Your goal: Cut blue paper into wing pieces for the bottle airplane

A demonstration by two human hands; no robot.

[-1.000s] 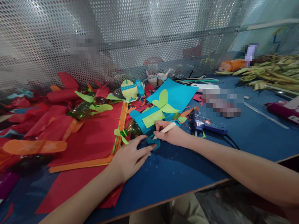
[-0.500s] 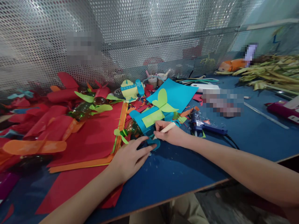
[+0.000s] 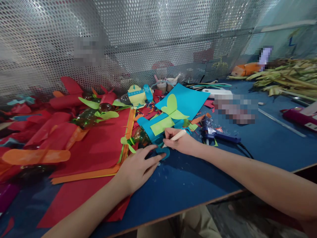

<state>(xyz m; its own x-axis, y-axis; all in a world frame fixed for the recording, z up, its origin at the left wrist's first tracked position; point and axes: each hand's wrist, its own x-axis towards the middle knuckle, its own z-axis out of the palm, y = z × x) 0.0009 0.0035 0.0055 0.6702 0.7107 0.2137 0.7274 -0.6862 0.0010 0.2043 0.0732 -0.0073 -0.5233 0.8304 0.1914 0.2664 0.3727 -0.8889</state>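
A small blue paper cutout (image 3: 165, 153) lies on the table, and my left hand (image 3: 138, 167) presses its edge with outstretched fingers. In my right hand (image 3: 182, 142) is a white pen (image 3: 179, 135), its tip down at the cutout's upper edge. Just behind both hands is a plane made from a plastic bottle (image 3: 141, 136), wrapped in blue paper (image 3: 148, 125) with a light green strip (image 3: 162, 126) and a green tail (image 3: 173, 107). A green paper propeller (image 3: 128, 144) sits at its capped end.
Red and orange sheets (image 3: 99, 145) are stacked at left beside several red paper-and-bottle planes (image 3: 49, 132). A blue sheet (image 3: 188, 99) lies behind. To the right are a blue glue gun (image 3: 210, 130), a clear glue stick (image 3: 282, 122) and dried stalks (image 3: 287, 79). Perforated metal (image 3: 148, 39) stands behind.
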